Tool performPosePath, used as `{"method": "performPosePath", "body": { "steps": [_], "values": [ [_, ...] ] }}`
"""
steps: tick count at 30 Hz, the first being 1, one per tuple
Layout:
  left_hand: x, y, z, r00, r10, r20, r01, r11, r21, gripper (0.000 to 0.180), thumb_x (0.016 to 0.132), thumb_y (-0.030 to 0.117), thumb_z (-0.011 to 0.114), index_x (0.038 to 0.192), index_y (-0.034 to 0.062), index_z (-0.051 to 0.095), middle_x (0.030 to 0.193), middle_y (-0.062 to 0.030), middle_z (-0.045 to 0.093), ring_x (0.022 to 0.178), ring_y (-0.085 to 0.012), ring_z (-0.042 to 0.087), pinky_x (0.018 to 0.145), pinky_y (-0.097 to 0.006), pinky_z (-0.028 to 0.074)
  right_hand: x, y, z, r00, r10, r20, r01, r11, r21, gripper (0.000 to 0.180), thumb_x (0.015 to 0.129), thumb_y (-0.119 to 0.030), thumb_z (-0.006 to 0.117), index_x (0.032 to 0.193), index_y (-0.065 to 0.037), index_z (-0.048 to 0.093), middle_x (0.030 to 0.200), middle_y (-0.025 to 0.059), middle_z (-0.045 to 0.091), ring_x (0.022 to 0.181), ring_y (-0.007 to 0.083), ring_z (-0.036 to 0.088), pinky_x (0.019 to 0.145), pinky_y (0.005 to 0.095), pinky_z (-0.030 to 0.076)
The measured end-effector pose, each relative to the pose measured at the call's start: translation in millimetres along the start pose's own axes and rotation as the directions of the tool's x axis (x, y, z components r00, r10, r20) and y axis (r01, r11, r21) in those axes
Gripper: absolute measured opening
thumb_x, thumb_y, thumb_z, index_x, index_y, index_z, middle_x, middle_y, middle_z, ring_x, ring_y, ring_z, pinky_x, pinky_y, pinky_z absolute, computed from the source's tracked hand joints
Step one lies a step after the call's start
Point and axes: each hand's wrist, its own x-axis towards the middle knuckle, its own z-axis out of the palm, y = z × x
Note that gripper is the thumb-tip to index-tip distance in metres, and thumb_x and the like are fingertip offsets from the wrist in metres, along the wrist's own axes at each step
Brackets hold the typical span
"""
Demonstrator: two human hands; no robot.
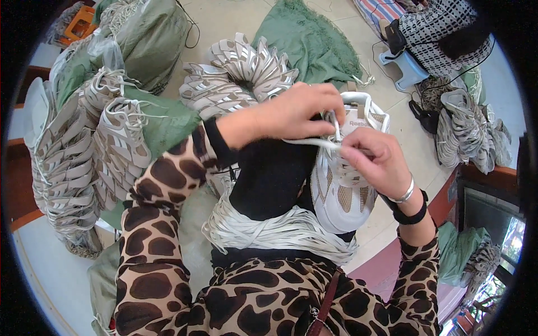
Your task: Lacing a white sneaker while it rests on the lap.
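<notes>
Shoe stack (61,162) at nine o'clock, shoe ring (216,84) near twelve: probably sorted for reach. Lace bundle (280,232) across lap, six; likely handy there. White shoe (338,187) at three, toe bodyward, presumably presenting its eyelets. Left hand (308,109) and right hand (378,159) pinch one lace (310,142). Bare floor (412,131) past shoe's outer edge, three; nine side crowded.

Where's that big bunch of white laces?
In the head view, the bunch of white laces lies across the person's lap, below centre, by the white shoe.
</notes>
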Motion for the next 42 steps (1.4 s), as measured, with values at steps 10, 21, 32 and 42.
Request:
{"method": "performPosePath", "body": {
  "steps": [10,21,32,42],
  "values": [
    [43.2,21.4,-8.1,0.846,-0.45,0.285,0.366,0.88,0.302,0.023,0.073,0.026,0.067,0.077,0.0039,0.067,0.075,-0.0109,0.066,0.079,-0.0297,0.063,0.084,-0.041,0.041,6.0,3.1,9.3,0.965,0.086,-0.246,-0.061,0.992,0.107,0.011,0.083,-0.01,0.068,0.085,0.001,0.065,0.076,0.0055,0.062,0.069,0.014,0.058,0.064,0.0265,0.047],
    [71.4,-77.0,-33.0,0.711,-0.67,-0.213,0.65,0.742,-0.163,0.036,0.09,0.032,0.06,0.083,-0.0034,0.064,0.071,-0.0015,0.058,0.067,-0.0112,0.051,0.057,-0.032,0.044,2.7,6.1,3.2,0.982,0.102,-0.16,-0.069,0.977,0.2,0.012,0.08,-0.01,0.07,0.086,0.0,0.067,0.077,0.0051,0.061,0.07,0.0145,0.058,0.065,0.0262,0.045],
    [21.8,-126.3,-26.7,0.785,-0.616,-0.064,0.591,0.715,0.375,0.03,0.081,0.02,0.056,0.095,-0.004,0.065,0.1,-0.0252,0.064,0.097,-0.0405,0.061,0.087,-0.042,0.048,-11.4,-5.4,-1.2,0.956,-0.026,-0.291,0.064,0.991,0.121,0.021,0.083,-0.002,0.062,0.103,0.0,0.064,0.094,0.0091,0.061,0.082,0.017,0.06,0.075,0.0306,0.049],
    [-44.9,100.0,42.8,0.997,0.008,0.074,-0.017,0.993,0.116,0.036,0.074,0.015,0.068,0.106,0.0064,0.055,0.107,-0.0134,0.054,0.094,-0.0298,0.055,0.079,-0.038,0.045,-99.0,65.8,31.7,0.819,0.368,-0.44,-0.33,0.93,0.164,0.031,0.086,-0.012,0.062,0.116,-0.004,0.055,0.108,0.0041,0.058,0.091,0.0124,0.056,0.076,0.028,0.049]
  ]
}}
